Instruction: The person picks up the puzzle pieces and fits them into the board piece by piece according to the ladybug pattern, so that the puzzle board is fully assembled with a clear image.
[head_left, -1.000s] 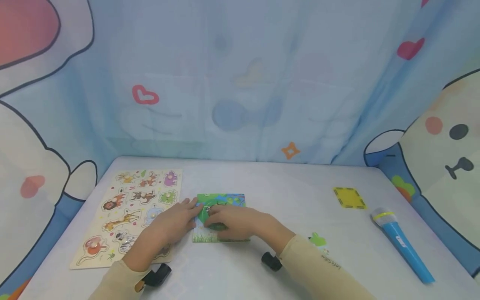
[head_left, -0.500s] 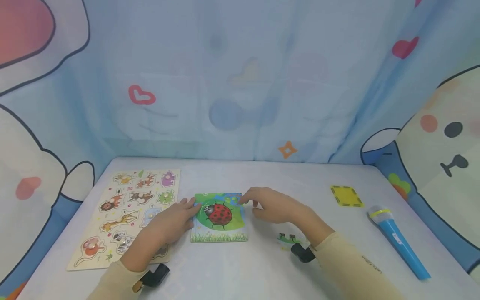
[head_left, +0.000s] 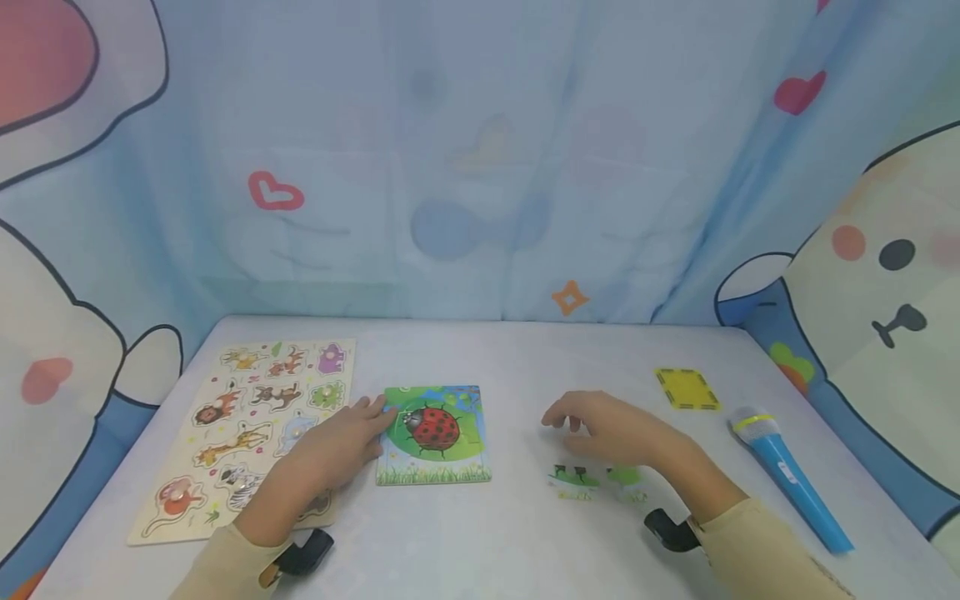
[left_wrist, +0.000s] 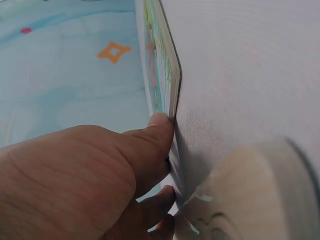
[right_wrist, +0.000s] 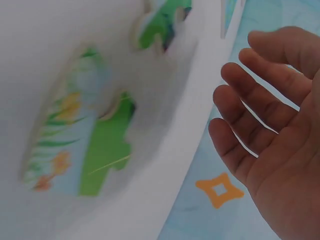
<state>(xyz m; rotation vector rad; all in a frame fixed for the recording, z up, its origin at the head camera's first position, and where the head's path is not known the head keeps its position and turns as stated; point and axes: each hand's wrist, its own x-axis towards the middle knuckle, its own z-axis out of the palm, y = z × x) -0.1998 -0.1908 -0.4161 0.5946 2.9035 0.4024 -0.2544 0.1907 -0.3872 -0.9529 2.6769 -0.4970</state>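
A square ladybug picture board (head_left: 432, 433), green and blue with a grass strip, lies at mid-table. My left hand (head_left: 341, 442) rests at its left side, fingers relaxed. In the left wrist view the thumb (left_wrist: 159, 120) touches the board's edge (left_wrist: 172, 85). My right hand (head_left: 611, 429) hovers over the table to the right of the board, fingers loosely bent and holding nothing. Below it lie two loose jigsaw pieces, a left one (head_left: 573, 480) and a right one (head_left: 625, 479), green with flowers and dark bits. The right wrist view shows one jigsaw piece (right_wrist: 107, 155) close up.
A wooden animal peg puzzle (head_left: 187, 442) lies at the left, its right part under my left forearm. At the right are a yellow square frame (head_left: 687, 389) and a blue toy microphone (head_left: 798, 492). A printed blue curtain (head_left: 480, 167) hangs behind the table.
My right hand has lifted off the board and moved right, uncovering the ladybug picture. Both loose jigsaw pieces now show beneath it. The left hand stays at the board's left side.
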